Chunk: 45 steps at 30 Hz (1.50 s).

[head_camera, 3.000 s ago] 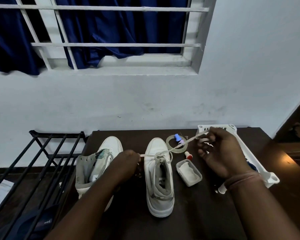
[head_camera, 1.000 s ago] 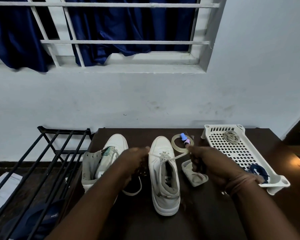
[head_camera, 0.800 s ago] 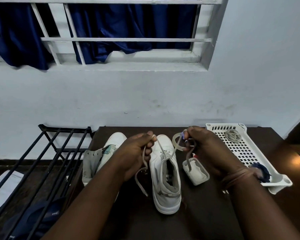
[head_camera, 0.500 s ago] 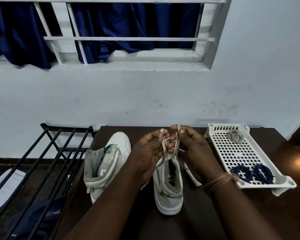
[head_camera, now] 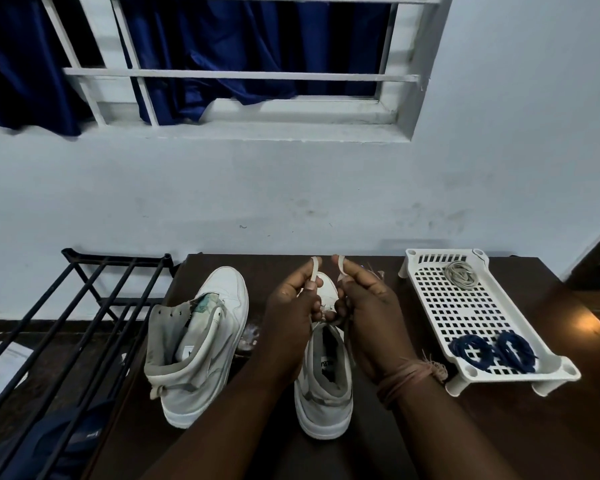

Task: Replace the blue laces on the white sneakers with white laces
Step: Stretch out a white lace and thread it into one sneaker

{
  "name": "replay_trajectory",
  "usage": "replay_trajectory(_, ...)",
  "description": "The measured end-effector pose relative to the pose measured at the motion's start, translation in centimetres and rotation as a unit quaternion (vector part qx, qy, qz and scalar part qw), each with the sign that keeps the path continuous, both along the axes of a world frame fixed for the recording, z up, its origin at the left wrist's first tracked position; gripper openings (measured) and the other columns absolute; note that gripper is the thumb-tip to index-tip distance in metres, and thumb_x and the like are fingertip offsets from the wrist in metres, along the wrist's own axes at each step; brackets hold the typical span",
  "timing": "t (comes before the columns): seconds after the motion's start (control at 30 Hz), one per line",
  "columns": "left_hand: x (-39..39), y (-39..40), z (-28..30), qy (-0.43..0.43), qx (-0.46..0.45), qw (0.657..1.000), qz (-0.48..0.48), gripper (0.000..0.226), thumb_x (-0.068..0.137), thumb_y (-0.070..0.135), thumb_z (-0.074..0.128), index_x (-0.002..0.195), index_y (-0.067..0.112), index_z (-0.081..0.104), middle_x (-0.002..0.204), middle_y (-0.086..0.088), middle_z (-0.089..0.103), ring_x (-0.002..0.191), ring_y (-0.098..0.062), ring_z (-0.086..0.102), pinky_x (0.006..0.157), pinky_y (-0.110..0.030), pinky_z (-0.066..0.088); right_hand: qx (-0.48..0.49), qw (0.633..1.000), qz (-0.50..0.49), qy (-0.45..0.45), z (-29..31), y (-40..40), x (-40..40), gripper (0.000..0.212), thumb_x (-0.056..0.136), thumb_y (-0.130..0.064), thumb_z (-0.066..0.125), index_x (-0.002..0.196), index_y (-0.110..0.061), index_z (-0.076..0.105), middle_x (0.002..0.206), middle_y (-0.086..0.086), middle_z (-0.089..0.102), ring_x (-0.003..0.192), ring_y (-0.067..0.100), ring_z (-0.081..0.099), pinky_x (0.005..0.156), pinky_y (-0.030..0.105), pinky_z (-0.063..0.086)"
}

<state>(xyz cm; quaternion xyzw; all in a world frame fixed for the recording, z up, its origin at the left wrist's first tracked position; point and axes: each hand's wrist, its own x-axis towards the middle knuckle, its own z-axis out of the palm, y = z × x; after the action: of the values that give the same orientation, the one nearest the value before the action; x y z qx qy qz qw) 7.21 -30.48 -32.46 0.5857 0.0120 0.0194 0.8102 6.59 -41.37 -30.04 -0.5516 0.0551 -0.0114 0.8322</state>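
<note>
At lower left of centre we see the unlaced sneaker (head_camera: 201, 344) standing on the tabletop (head_camera: 499, 438), no lace through its eyelets; our left hand (head_camera: 291, 320) and right hand (head_camera: 368, 317) now meet above the second sneaker (head_camera: 323, 382), each pinching one end of the white lace (head_camera: 313, 268) upright, where a moment ago they pulled the ends wide apart; we judge we are evening the ends before threading on; at right, the tray (head_camera: 465, 306) holds a spare white lace (head_camera: 461, 273) and two coiled blue laces (head_camera: 492, 351).
</note>
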Motion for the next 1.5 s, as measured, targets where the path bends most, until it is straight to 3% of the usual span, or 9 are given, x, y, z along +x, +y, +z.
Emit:
replay_trajectory(0.17, 0.4, 0.5, -0.4, -0.026, 0.001, 0.999, 0.032, 0.037, 0.104, 0.010, 0.051, 0.137, 0.022, 0.061, 0.083, 0.007, 0.062, 0.054, -0.008, 0.034, 0.051, -0.020, 0.033, -0.032, 0.999, -0.020, 0.031, -0.6, -0.5, 0.0, 0.036, 0.095, -0.001, 0.053, 0.116, -0.022, 0.074, 0.075, 0.006, 0.054, 0.048, 0.012, 0.032, 0.049, 0.025, 0.031)
replay_trajectory(0.57, 1.1, 1.3, 0.1, -0.003, -0.024, 0.998, 0.054, 0.032, 0.106, 0.008, 0.045, 0.126, 0.018, 0.067, 0.079, 0.003, 0.061, 0.058, -0.011, 0.026, 0.051, -0.022, 0.027, -0.118, 0.992, -0.026, 0.038, 0.0, -0.3, -0.6, 0.026, 0.092, 0.000, 0.059, 0.095, -0.017, 0.079, 0.069, -0.003, 0.067, 0.052, 0.009, 0.046, 0.053, 0.022, 0.041)
replay_trajectory(0.67, 0.4, 1.5, 0.7, -0.003, 0.023, 1.000, -0.009, 0.037, 0.104, 0.002, 0.041, 0.119, 0.014, 0.073, 0.078, 0.003, 0.060, 0.060, -0.008, 0.034, 0.057, -0.022, 0.029, -0.109, 0.993, -0.019, 0.048, 0.4, -0.3, -0.7, 0.029, 0.089, 0.001, 0.055, 0.082, -0.015, 0.078, 0.072, -0.004, 0.070, 0.056, 0.012, 0.050, 0.056, 0.025, 0.043)
replay_trajectory(0.77, -0.6, 1.7, 1.3, -0.032, 0.067, 0.995, -0.062, 0.030, 0.102, 0.001, 0.045, 0.110, 0.009, 0.073, 0.075, 0.005, 0.065, 0.062, -0.003, 0.056, 0.063, -0.018, 0.043, -0.111, 0.994, 0.016, -0.007, 1.0, -0.4, -1.3, 0.030, 0.091, 0.006, 0.050, 0.091, -0.009, 0.076, 0.062, -0.003, 0.066, 0.053, 0.004, 0.057, 0.056, 0.020, 0.049)
replay_trajectory(0.87, -0.8, 2.2, 1.5, -0.065, 0.100, 0.990, -0.077, 0.008, 0.099, 0.004, 0.055, 0.106, 0.008, 0.055, 0.073, -0.003, 0.070, 0.069, -0.010, 0.063, 0.069, -0.021, 0.049, -0.154, 0.987, 0.018, -0.045, 0.5, -0.1, -1.1, 0.020, 0.090, 0.007, 0.055, 0.095, -0.001, 0.073, 0.059, -0.001, 0.061, 0.051, 0.003, 0.051, 0.053, 0.017, 0.044)
replay_trajectory(1.0, -0.8, 2.7, 1.5, 0.003, 0.072, 0.995, -0.076, 0.022, 0.099, -0.007, 0.052, 0.109, 0.011, 0.042, 0.069, -0.008, 0.070, 0.060, -0.011, 0.061, 0.061, -0.022, 0.046, -0.157, 0.986, 0.032, -0.051, 0.1, 0.1, -1.0, 0.020, 0.087, 0.013, 0.056, 0.098, -0.002, 0.061, 0.064, 0.011, 0.065, 0.048, 0.006, 0.054, 0.049, 0.019, 0.040)
replay_trajectory(1.2, -0.5, 3.6, 1.5, 0.089, -0.028, 0.988, -0.121, 0.026, 0.101, 0.000, 0.050, 0.125, -0.003, 0.061, 0.076, -0.010, 0.066, 0.061, -0.008, 0.055, 0.061, -0.019, 0.045, -0.281, 0.941, 0.084, -0.166, 0.1, -0.6, -1.0, 0.034, 0.093, 0.011, 0.053, 0.107, -0.014, 0.072, 0.101, 0.001, 0.076, 0.097, 0.016, 0.072, 0.085, 0.028, 0.056)
replay_trajectory(1.4, -0.7, 3.2, 1.6, 0.120, -0.099, 0.982, -0.110, 0.031, 0.102, 0.002, 0.048, 0.128, -0.007, 0.060, 0.079, -0.005, 0.064, 0.059, -0.005, 0.054, 0.062, -0.017, 0.045, -0.256, 0.951, 0.098, -0.141, 0.2, -0.5, -1.1, 0.025, 0.098, -0.001, 0.056, 0.108, -0.012, 0.075, 0.080, -0.007, 0.071, 0.066, 0.002, 0.060, 0.064, 0.018, 0.047)
replay_trajectory(1.5, -0.9, 2.9, 1.4, 0.111, -0.094, 0.985, -0.088, 0.025, 0.101, 0.006, 0.053, 0.119, -0.003, 0.067, 0.087, -0.013, 0.067, 0.064, -0.013, 0.059, 0.070, -0.027, 0.055, -0.223, 0.966, 0.065, -0.111, 0.0, -0.2, -1.0, 0.017, 0.098, -0.008, 0.060, 0.101, -0.008, 0.077, 0.065, -0.008, 0.067, 0.056, 0.001, 0.055, 0.055, 0.014, 0.044)
